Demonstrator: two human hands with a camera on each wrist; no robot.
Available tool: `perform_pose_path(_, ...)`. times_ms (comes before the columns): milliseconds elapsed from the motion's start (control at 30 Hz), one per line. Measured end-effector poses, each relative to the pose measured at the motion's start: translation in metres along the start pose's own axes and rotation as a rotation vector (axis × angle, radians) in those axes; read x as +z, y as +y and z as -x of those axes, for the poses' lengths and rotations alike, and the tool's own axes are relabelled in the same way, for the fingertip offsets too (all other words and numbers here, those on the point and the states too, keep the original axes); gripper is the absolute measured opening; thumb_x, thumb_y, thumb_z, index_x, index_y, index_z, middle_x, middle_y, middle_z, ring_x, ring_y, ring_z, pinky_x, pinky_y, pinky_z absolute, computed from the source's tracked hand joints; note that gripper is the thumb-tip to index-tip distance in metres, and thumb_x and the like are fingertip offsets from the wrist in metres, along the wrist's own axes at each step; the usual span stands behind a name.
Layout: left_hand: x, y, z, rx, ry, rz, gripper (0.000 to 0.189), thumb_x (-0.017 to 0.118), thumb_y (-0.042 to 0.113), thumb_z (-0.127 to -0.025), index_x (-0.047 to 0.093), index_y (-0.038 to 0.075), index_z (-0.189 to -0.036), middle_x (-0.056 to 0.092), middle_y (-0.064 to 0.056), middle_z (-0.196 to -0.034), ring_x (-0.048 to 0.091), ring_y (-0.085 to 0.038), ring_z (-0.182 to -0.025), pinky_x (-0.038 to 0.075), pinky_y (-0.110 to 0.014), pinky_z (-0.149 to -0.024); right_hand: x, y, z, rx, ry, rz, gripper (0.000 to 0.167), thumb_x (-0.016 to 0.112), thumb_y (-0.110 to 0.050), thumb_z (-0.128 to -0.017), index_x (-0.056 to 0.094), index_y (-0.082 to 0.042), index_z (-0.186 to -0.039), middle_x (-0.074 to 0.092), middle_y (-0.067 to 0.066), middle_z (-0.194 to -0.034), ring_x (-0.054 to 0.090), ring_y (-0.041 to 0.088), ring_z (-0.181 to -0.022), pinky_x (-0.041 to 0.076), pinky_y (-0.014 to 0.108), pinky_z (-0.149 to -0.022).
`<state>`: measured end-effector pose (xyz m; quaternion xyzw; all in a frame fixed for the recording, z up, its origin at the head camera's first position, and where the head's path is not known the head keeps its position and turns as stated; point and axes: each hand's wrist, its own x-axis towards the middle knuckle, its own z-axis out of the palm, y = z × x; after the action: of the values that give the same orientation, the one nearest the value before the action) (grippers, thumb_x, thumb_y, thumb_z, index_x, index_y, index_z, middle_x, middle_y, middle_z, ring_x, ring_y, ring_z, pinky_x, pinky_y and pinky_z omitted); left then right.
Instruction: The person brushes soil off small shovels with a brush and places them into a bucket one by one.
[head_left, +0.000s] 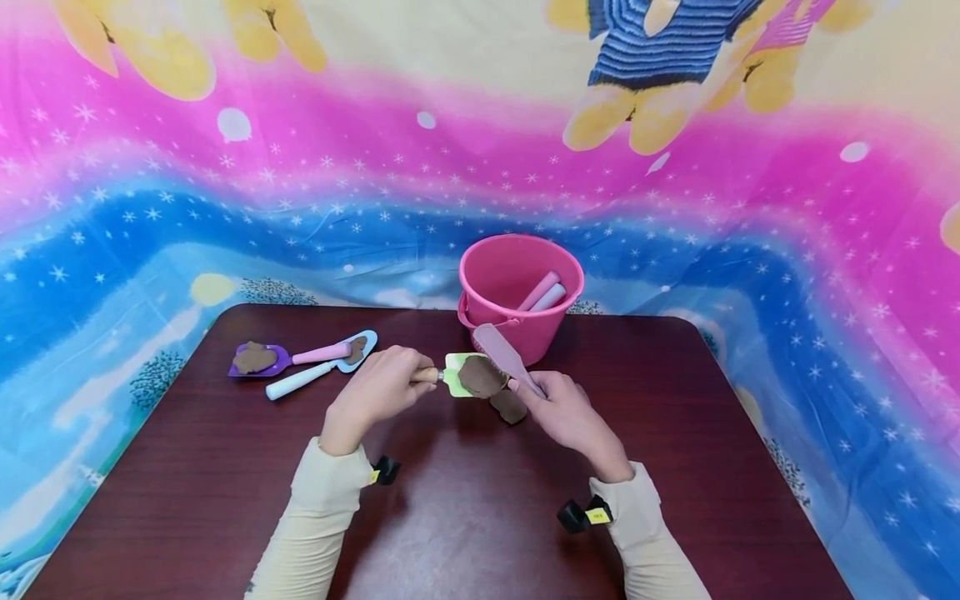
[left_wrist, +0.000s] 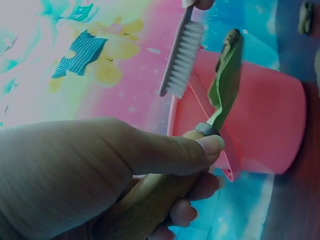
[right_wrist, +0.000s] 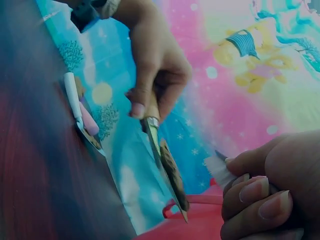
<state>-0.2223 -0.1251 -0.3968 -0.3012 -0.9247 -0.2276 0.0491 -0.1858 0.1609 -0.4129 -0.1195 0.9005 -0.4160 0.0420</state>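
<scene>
My left hand grips the wooden handle of a small green trowel, its thumb along the handle in the left wrist view. A flat lump of brown clay-like material lies on the trowel's blade. In my right hand is a brush with a greyish-pink back; its white bristles show in the left wrist view. The brush head stands apart from the trowel blade there. Another brown lump lies on the table below the trowel.
A pink bucket stands behind the hands, with a pink handle and a white handle inside. At left lie a purple shovel bearing a brown lump and a light blue trowel. A printed cloth hangs behind the table.
</scene>
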Motion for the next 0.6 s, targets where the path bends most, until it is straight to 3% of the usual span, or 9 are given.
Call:
perform_pose_path(233, 0.000, 0.004, -0.004, -0.032, -0.009, 0.024, 0.035, 0.078, 0.017, -0.089, 0.054, 0.020, -0.063, 0.034, 0.011, -0.057, 0.044, -0.008, -0.060, 0.042, -0.029, -0.061, 0.011, -0.007, 0.001, -0.018, -0.035, -0.083, 0.022, 0.060, -0.034, -0.103, 0.066, -0.014, -0.095, 0.045, 0.001, -0.059, 0.038, 0.014, -0.048, 0.033, 0.026, -0.046)
perform_pose_path(433, 0.000, 0.005, -0.004, -0.037, 0.008, 0.038, 0.048, 0.076, 0.016, -0.091, 0.039, 0.022, -0.061, 0.024, 0.010, -0.058, 0.033, -0.007, -0.057, 0.035, -0.028, -0.058, 0.018, -0.011, 0.001, -0.067, -0.049, -0.109, 0.027, 0.060, -0.032, -0.103, 0.062, -0.011, -0.086, 0.044, 0.000, -0.059, 0.039, 0.013, -0.049, 0.035, 0.027, -0.048)
perform_pose_path(600, 0.001, 0.005, -0.001, -0.045, -0.005, 0.049, 0.049, 0.075, 0.017, -0.092, 0.037, 0.022, -0.062, 0.022, 0.010, -0.058, 0.028, -0.006, -0.056, 0.034, -0.028, -0.058, 0.025, -0.015, 0.003, -0.098, -0.053, -0.108, 0.029, 0.059, -0.031, -0.104, 0.062, -0.009, -0.084, 0.047, 0.000, -0.060, 0.042, 0.012, -0.051, 0.039, 0.027, -0.051)
